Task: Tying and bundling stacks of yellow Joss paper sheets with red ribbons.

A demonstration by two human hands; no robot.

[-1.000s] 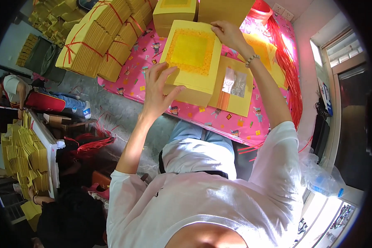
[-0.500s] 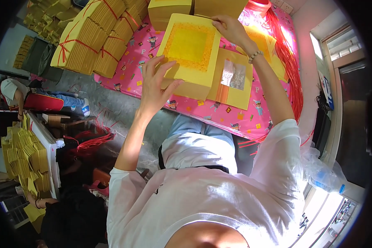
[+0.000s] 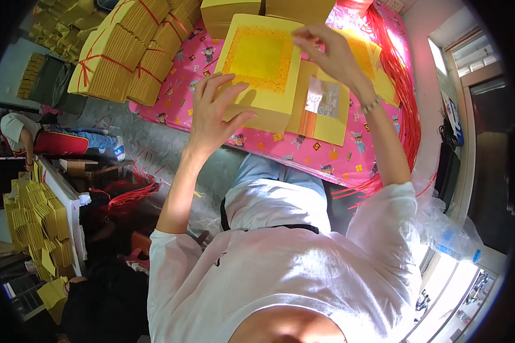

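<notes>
A thick stack of yellow paper sheets (image 3: 261, 57) lies on the table in front of me. Its top sheet bears a brighter yellow square with an orange speckled border. My left hand (image 3: 216, 111) rests on the stack's near left edge, fingers spread. Just off the stack's far right side is my right hand (image 3: 332, 54), fingers bent and apart, slightly smeared, with nothing visible in it. A bead bracelet circles that wrist. Right of the stack, a yellow sheet (image 3: 332, 130) with a silver rectangle (image 3: 322, 97) and an orange strip lies flat, partly covered.
The table wears a pink patterned cover (image 3: 303, 151). Tied yellow bundles (image 3: 111, 63) stand at left; more stacks (image 3: 230, 20) stand behind. Red cords (image 3: 403, 97) hang along the right. People (image 3: 20, 131) sit at left near a white table (image 3: 63, 194) of folded yellow paper.
My right hand has come off the stack's far right corner and swung slightly right and nearer, its wrist turning. My left hand stays on the edge. The view has shifted slightly.
</notes>
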